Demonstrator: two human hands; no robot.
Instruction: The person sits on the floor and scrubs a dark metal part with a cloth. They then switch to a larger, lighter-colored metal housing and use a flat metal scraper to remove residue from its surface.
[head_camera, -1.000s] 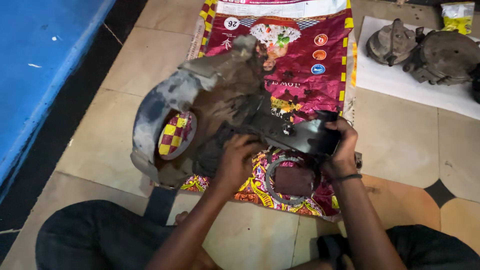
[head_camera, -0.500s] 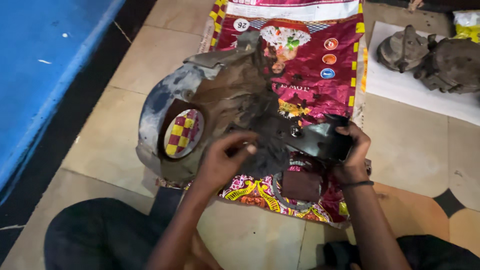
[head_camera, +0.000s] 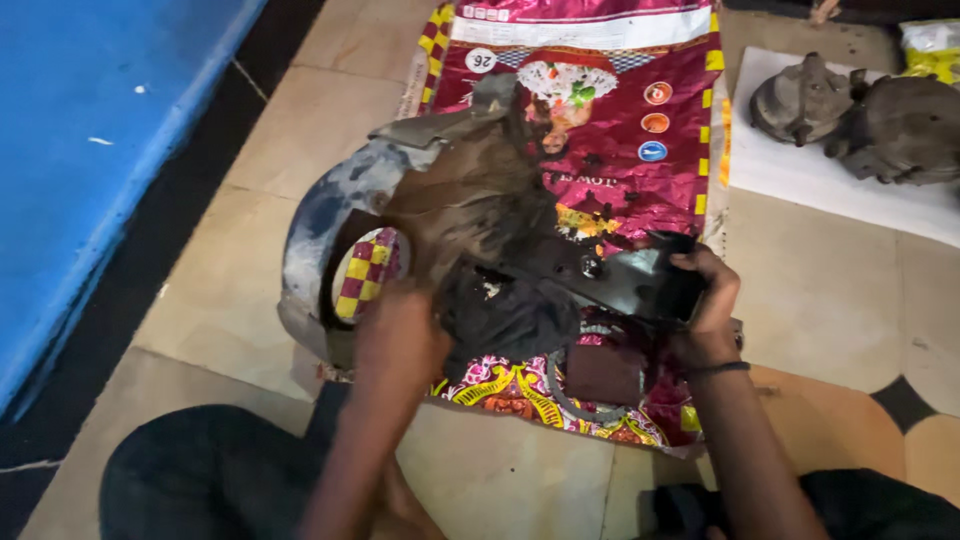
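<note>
You sit on the tiled floor (head_camera: 180, 300) with a large, dirty curved part (head_camera: 450, 220) in front of you, a grey, mud-caked piece like a vehicle mudguard, raised over a magenta printed sack (head_camera: 610, 130) spread flat on the tiles. Your left hand (head_camera: 400, 335) is closed on the near lower edge of that part, just beside a gap through which the sack's yellow-and-red checked border shows. Your right hand (head_camera: 705, 300) grips the dark flat bracket end (head_camera: 630, 285) of the same part, fingers curled over its top edge, with a dark band on the wrist. A black cloth-like lump (head_camera: 510, 320) hangs under the middle of the part, between your 2 hands. On the sack below it lies a dark ring (head_camera: 570, 395). Well apart, at the upper right, 2 grimy metal housings (head_camera: 860, 115) rest on a white sheet (head_camera: 800, 180). A blue surface (head_camera: 90, 130) runs along the left side.
</note>
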